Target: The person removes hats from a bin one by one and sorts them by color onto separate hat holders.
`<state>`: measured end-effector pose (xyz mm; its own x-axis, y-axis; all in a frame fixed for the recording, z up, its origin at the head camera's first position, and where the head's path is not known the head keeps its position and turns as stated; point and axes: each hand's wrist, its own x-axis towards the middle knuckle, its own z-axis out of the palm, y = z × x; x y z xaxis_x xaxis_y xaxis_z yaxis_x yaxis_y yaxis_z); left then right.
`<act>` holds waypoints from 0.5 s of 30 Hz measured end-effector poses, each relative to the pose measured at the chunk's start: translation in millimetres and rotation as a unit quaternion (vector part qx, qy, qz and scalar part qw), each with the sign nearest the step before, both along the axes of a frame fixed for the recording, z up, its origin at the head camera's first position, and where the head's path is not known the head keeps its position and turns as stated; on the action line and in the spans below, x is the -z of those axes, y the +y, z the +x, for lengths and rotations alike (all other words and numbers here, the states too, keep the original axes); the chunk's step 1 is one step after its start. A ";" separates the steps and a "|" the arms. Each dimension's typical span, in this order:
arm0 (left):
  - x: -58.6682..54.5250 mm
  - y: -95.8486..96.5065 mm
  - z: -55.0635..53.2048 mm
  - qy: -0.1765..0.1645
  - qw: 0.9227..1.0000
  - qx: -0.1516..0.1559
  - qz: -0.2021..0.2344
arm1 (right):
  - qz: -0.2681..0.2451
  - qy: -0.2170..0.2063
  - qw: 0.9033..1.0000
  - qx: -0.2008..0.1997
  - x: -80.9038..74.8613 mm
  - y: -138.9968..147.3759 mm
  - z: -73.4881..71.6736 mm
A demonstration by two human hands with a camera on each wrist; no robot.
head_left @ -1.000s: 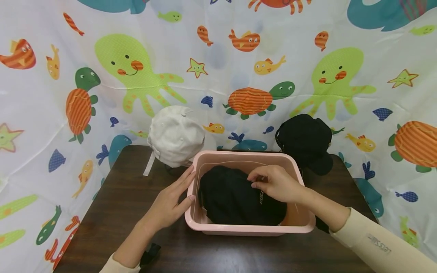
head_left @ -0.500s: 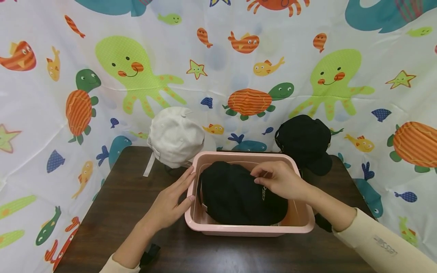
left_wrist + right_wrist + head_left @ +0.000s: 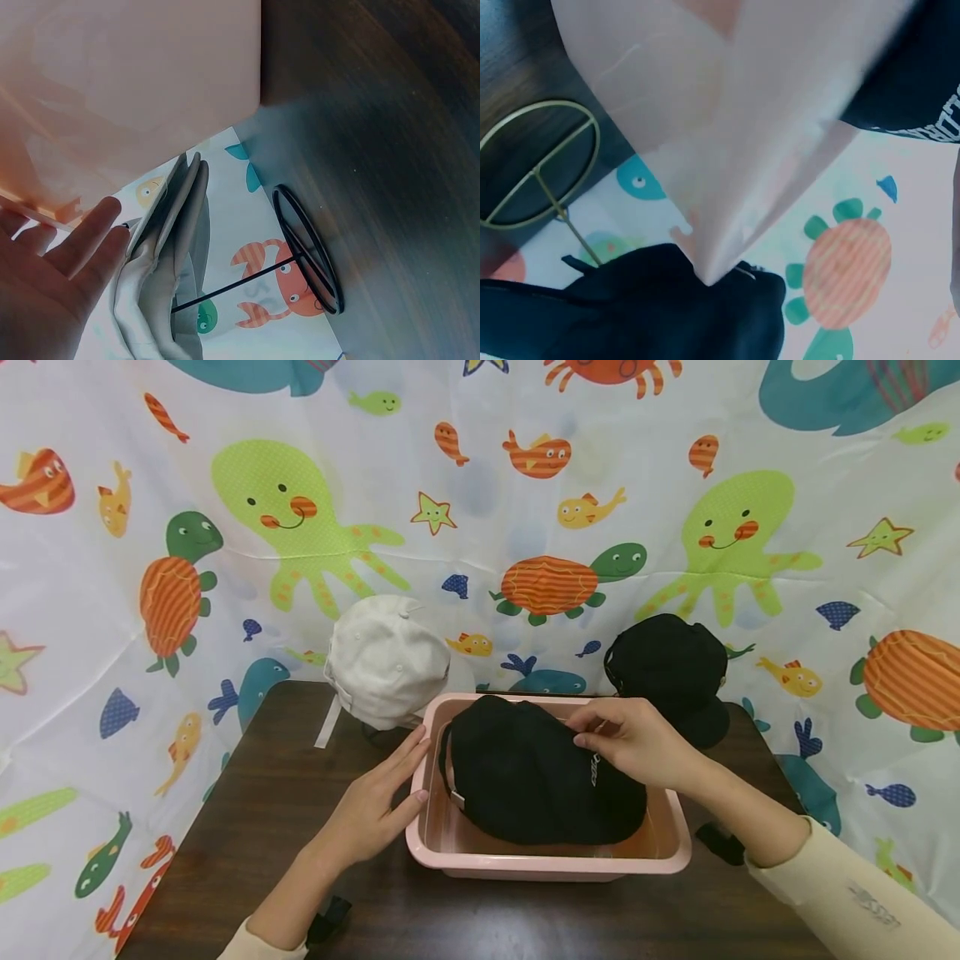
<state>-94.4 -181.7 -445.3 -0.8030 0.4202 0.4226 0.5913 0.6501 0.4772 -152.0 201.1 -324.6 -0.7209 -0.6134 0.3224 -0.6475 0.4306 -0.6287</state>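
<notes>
My right hand (image 3: 637,739) pinches a black baseball cap (image 3: 517,777) near its lettering. The cap is in the upper part of a pink plastic basin (image 3: 562,864), tilted, its strap side to the left. In the right wrist view the cap (image 3: 904,90) shows white lettering above the basin's rim. My left hand (image 3: 375,802) rests against the basin's left rim with fingers extended. The left wrist view shows that hand (image 3: 60,277) beside the basin wall (image 3: 150,67). What lies under the cap in the basin is mostly hidden.
A white cap (image 3: 386,664) on a black wire stand (image 3: 307,251) is behind the basin at left. Behind right, another black cap (image 3: 667,668) sits on a gold-coloured stand (image 3: 536,172). The dark wooden table (image 3: 255,793) meets a sea-animal print curtain (image 3: 480,468).
My right hand has lifted the black cap up and slightly right, showing more of the basin's inside below it. The left hand has stayed on the rim.
</notes>
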 end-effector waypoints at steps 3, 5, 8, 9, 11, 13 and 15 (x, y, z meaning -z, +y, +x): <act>0.0 -0.1 -0.4 -0.002 1.000 -0.001 0.003 | -0.004 0.017 1.000 -0.003 -4.9 1.6 -1.2; -0.1 -0.1 -0.5 -0.003 1.000 -0.002 0.004 | -0.004 0.027 1.000 -0.004 -8.3 2.1 -2.3; 0.1 -0.1 -0.5 -0.006 1.000 -0.003 0.004 | -0.002 0.040 0.999 -0.003 -13.0 3.5 -3.3; 0.0 0.1 -0.4 -0.006 1.000 -0.003 0.004 | -0.003 0.041 0.999 -0.003 -14.7 4.0 -3.2; 0.2 0.5 -0.4 -0.006 1.000 -0.002 0.003 | -0.006 0.043 0.999 -0.004 -17.6 5.4 -2.9; 0.5 0.9 -0.5 -0.005 1.000 -0.002 0.004 | -0.008 0.047 0.999 -0.006 -20.4 6.8 -2.4; 0.7 1.3 -0.6 -0.005 1.000 -0.001 0.005 | -0.008 0.057 0.998 -0.006 -23.3 8.0 -2.3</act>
